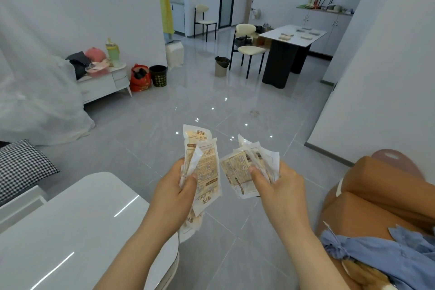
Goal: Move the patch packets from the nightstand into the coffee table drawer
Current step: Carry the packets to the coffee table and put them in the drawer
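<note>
2 hands up over the grey floor [235, 106]! The left hand [174, 193] grips a fan of patch packets [204, 162], thumb curled across them, more hanging below the palm. The right hand [277, 186] pinches another stack [237, 172] just beside it. Glossy white counter [70, 231] near left, brown sofa [376, 190] near right.

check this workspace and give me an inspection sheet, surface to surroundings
surface: glossy white coffee table at lower left; its drawer not in view
job's things: left patch packets and right patch packets, two bunches held in the air
clutter: blue cloth on the brown sofa
grippers: left hand grips the left patch packets; right hand grips the right patch packets
cables: nothing seen
surroundings: dining table, white cabinet with bags on top
</note>
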`<action>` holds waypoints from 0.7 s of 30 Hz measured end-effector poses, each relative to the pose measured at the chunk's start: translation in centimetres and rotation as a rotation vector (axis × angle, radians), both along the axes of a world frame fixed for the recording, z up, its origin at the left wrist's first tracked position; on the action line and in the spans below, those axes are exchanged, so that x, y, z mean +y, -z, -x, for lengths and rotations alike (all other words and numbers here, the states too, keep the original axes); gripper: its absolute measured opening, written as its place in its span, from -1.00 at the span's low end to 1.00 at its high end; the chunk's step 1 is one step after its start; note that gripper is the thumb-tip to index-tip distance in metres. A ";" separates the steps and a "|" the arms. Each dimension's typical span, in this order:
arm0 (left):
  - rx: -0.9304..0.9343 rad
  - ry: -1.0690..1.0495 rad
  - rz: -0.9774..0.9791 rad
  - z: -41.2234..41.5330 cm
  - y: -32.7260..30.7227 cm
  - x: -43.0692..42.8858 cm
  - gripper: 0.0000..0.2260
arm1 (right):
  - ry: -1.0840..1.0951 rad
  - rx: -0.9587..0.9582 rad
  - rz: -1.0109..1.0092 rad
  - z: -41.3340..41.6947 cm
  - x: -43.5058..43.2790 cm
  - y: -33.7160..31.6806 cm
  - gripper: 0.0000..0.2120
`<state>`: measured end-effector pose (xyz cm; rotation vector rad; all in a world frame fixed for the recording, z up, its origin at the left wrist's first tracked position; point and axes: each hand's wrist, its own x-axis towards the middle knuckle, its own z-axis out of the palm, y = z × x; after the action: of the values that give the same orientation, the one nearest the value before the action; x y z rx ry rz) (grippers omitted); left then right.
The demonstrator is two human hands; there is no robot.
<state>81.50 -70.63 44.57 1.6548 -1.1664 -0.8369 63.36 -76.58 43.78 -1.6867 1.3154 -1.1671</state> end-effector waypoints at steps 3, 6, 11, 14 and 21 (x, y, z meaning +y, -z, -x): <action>-0.008 0.001 -0.028 -1.5 0.5 -2.9 -0.79 | -0.011 0.021 -0.018 -1.4 -2.9 0.2 -0.77; -0.013 0.002 -0.045 -2.5 1.0 -6.1 -0.78 | -0.012 0.034 -0.026 -2.4 -6.3 0.6 -0.77; -0.029 -0.050 -0.046 -3.4 1.6 -12.5 -0.79 | -0.038 0.073 -0.017 -3.7 -13.5 1.4 -0.79; -0.038 -0.090 -0.041 -3.7 1.8 -16.9 -0.78 | -0.070 0.076 -0.006 -4.3 -18.6 1.4 -0.80; -0.031 -0.212 -0.049 -4.4 2.4 -25.4 -0.77 | -0.195 0.125 0.027 -6.1 -29.4 1.0 -0.83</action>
<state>85.94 -96.03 42.18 1.8017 -0.9770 -0.7123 69.46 -105.97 42.78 -1.8877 1.1820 -0.9838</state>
